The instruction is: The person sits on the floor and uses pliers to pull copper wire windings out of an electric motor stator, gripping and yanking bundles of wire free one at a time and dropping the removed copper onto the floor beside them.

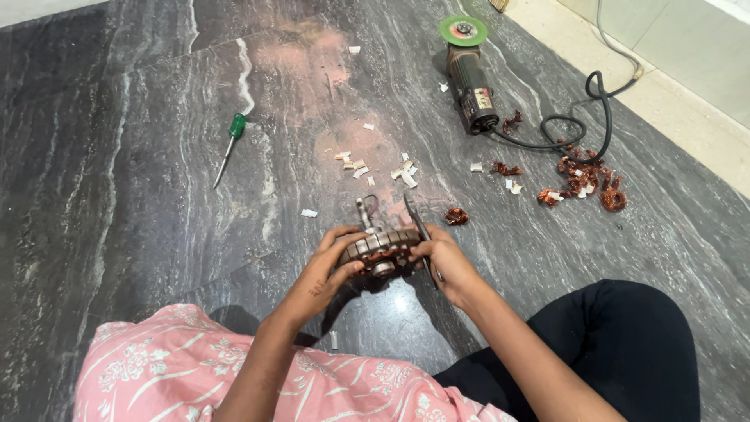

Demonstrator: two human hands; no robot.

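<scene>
I sit on a dark stone floor and hold a round metal motor stator [380,250] with copper windings in front of my knees. My left hand [328,270] grips its left side. My right hand [444,262] holds the right side together with a thin dark flat blade [418,223] that sticks up along the stator's edge. A short metal stub with a wire rises from the stator's top.
An angle grinder [470,70] with a green disc lies at the back, its black cable [582,125] looping right. Copper wire scraps [582,180] and white paper bits [402,173] litter the floor. A green-handled screwdriver [230,144] lies to the left.
</scene>
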